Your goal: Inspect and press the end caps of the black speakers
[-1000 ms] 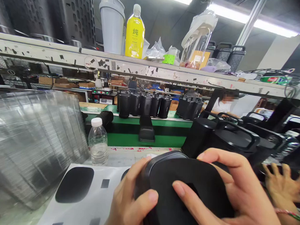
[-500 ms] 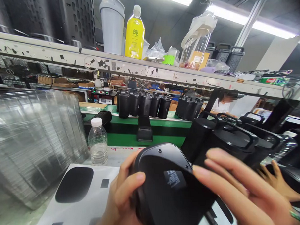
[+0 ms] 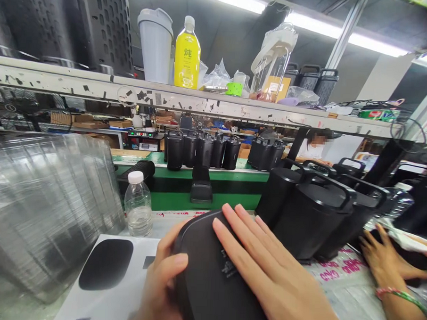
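My left hand [image 3: 166,276] wraps round the side of a black speaker-like housing [image 3: 204,282], thumb along its near edge. The housing is tilted up, its flat matte end face with small pale print towards me. Across that face my right hand [image 3: 261,266] lies flat, fingers stretched out and covering part of the print. Beneath, to the left, is a white sheet [image 3: 119,297] bearing a black rounded pad [image 3: 106,264] and small grey rectangles. The lower part of the housing is out of view.
A clear plastic bottle [image 3: 138,208] and stacked clear trays [image 3: 48,219] stand left. Black handled speakers [image 3: 310,216] crowd the right, beside a co-worker's hand [image 3: 382,257]. A green conveyor [image 3: 233,203] runs behind, under a shelf [image 3: 202,100] holding bottles.
My right hand has come down from beside the housing to lie flat on its end face. Screw holes seen near the far edge are out of sight now. The co-worker's hand has shifted.
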### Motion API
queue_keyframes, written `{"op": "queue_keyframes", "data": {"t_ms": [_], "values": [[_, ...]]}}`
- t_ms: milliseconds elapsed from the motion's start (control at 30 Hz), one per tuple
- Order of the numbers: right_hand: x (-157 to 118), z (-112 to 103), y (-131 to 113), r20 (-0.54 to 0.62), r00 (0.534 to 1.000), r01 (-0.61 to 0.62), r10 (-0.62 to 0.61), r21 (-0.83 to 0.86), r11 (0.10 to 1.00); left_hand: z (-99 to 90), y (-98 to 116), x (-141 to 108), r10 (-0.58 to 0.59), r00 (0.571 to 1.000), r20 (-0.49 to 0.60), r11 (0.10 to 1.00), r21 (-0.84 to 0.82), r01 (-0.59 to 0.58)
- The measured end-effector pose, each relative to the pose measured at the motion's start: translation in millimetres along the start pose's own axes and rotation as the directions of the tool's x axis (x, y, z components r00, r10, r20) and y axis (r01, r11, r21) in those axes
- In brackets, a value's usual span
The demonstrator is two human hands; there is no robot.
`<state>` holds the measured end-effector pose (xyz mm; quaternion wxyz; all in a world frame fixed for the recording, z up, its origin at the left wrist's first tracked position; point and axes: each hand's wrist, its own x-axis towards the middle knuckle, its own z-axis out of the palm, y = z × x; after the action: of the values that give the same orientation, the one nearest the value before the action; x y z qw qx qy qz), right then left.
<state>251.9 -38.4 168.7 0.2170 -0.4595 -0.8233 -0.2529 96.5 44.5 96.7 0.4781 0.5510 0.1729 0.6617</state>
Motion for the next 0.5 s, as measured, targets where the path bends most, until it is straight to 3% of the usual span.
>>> {"op": "queue_keyframes", "data": {"t_ms": [67,100,200,267,333,400,500], "values": [[-5.6,-0.7,-3.4,0.002,0.980,-0.193,0.201,0.295,0.936,3.8,5.9,-3.5,-0.045,0.998,0.038,0.998,-0.039,0.047],[-7.8,-0.3,-6.6,0.001,0.947,-0.286,0.322,0.459,0.841,4.4,8.5,-5.4,-0.054,0.998,0.042,0.998,-0.042,0.055],[-9.7,6.0,-17.1,0.103,0.804,-0.393,0.586,0.832,0.392,2.6,15.8,-11.1,-0.096,0.995,0.030,0.994,-0.056,0.097],[-8.2,14.4,-21.8,0.216,0.719,-0.368,0.661,0.925,0.097,0.6,21.0,-14.4,-0.159,0.987,0.036,0.982,-0.096,0.161],[-7.2,23.4,-23.8,0.322,0.671,-0.320,0.668,0.938,-0.130,-0.7,26.6,-16.4,-0.223,0.973,0.061,0.963,-0.141,0.229],[-9.2,29.4,-24.1,0.405,0.648,-0.311,0.645,0.914,-0.261,-1.1,31.9,-16.5,-0.285,0.956,0.069,0.938,-0.187,0.293],[-17.4,27.9,-25.8,0.486,0.637,-0.418,0.599,0.870,-0.261,-1.1,36.7,-14.5,-0.372,0.928,0.030,0.899,-0.236,0.369]]}}
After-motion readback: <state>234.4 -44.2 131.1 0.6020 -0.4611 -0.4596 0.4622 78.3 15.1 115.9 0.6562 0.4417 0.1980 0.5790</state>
